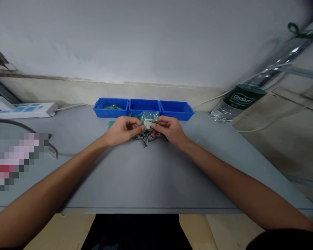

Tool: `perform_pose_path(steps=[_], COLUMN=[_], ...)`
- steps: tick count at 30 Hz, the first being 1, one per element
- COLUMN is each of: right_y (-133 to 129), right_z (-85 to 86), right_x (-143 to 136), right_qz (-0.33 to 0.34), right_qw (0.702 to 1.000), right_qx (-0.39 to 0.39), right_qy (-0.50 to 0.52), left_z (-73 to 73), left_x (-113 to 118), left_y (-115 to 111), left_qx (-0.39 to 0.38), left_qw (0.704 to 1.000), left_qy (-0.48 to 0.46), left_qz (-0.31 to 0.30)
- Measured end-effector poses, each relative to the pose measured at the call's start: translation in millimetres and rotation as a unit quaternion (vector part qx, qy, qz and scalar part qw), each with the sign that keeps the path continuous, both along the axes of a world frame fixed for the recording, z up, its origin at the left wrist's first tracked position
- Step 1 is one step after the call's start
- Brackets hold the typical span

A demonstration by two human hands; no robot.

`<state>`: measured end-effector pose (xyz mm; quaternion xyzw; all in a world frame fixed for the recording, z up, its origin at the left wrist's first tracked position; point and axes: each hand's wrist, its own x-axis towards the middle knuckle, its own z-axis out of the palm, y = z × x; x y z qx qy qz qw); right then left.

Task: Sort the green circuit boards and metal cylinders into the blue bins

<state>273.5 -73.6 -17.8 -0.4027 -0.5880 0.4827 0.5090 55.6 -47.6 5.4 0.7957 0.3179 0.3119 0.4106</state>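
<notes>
Between my two hands is a small clear plastic bag (150, 115) with a pale, printed-looking piece inside or against it. My left hand (123, 130) pinches its left side, thumb toward the middle. On the other side my right hand (170, 129) grips it, thumb pressed on the front. Beneath the fingers lies a small heap of dark metal parts (145, 140) on the grey table, partly covered by my hands. A bit of green material (111, 123) shows behind my left hand.
Three blue bins stand in a row by the wall; the left bin (100, 111) holds small green-tinted bags. A power strip (36, 110) and grey cable (21, 125) lie left, near a blurred-out pink item (18, 156). At right a large water bottle (237, 102) leans.
</notes>
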Motion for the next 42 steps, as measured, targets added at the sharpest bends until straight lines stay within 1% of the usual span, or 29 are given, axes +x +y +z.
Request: perform_pose_path(steps=[3, 6, 9, 11, 15, 18, 20, 23, 25, 27, 29, 31, 33, 35, 37, 40, 42], right_y=[1.1, 2.4, 2.8, 2.8, 3.3, 3.7, 3.5, 2.9, 2.7, 2.7, 2.8, 2.8, 2.6, 2.3, 2.0, 1.7, 1.7], right_z=[-1.2, -2.1, -1.0, 0.4, 0.9, -0.3, -0.4, 0.6, 1.3, 1.7, 1.8, 1.8, 1.8, 1.9, 1.9, 1.9, 1.8], right_x=[0.9, 1.9, 2.1, 2.1, 2.3, 2.6, 2.6, 2.4, 2.3, 2.3, 2.3, 2.2, 1.9, 1.8, 1.8, 2.3, 2.5], right_qz=[-0.002, -0.021, -0.040, -0.046, -0.049, -0.048, -0.048, -0.050, -0.051, -0.048, -0.045, -0.045, -0.046, -0.048, -0.048, -0.046, -0.045], right_qw=[1.000, 0.999, 0.998, 0.998, 0.998, 0.998, 0.999, 0.998, 0.998, 0.998, 0.999, 0.999, 0.999, 0.998, 0.998, 0.999, 0.999], right_qx=[-0.008, -0.016, -0.015, -0.019, -0.023, -0.018, -0.018, -0.018, -0.018, -0.019, -0.019, -0.018, -0.017, -0.018, -0.018, -0.018, -0.019], right_qy=[0.014, 0.030, 0.036, 0.033, 0.027, 0.022, 0.017, 0.015, 0.016, 0.018, 0.022, 0.024, 0.023, 0.021, 0.020, 0.018, 0.018], left_z=[2.3, 4.7, 5.4, 4.7, 1.7, -0.4, -1.1, -1.3, -1.5, -2.2, -3.4, -4.9, -6.7, -9.0, -11.8, -15.3, -16.1], left_x=[-0.4, -1.0, -3.0, -6.0, -15.7, -23.5, -26.8, -27.4, -25.7, -23.6, -21.7, -20.2, -19.1, -18.9, -19.3, -19.9, -19.9], left_y=[0.4, 2.9, 9.1, 15.2, 29.2, 37.1, 39.6, 39.4, 37.7, 35.2, 32.4, 29.7, 28.1, 27.9, 29.0, 30.2, 29.3], left_qx=[-0.022, -0.048, -0.085, -0.108, -0.148, -0.181, -0.200, -0.214, -0.195, -0.132, -0.038, 0.041, 0.083, 0.101, 0.108, 0.112, 0.123], left_qw=[1.000, 0.997, 0.988, 0.974, 0.934, 0.902, 0.892, 0.895, 0.915, 0.947, 0.969, 0.969, 0.965, 0.964, 0.965, 0.965, 0.962], left_qy=[-0.017, -0.051, -0.114, -0.166, -0.254, -0.304, -0.309, -0.284, -0.233, -0.136, -0.020, 0.071, 0.121, 0.133, 0.120, 0.102, 0.108], left_qz=[0.006, 0.023, 0.064, 0.110, 0.204, 0.248, 0.263, 0.269, 0.266, 0.258, 0.244, 0.231, 0.217, 0.209, 0.206, 0.214, 0.219])
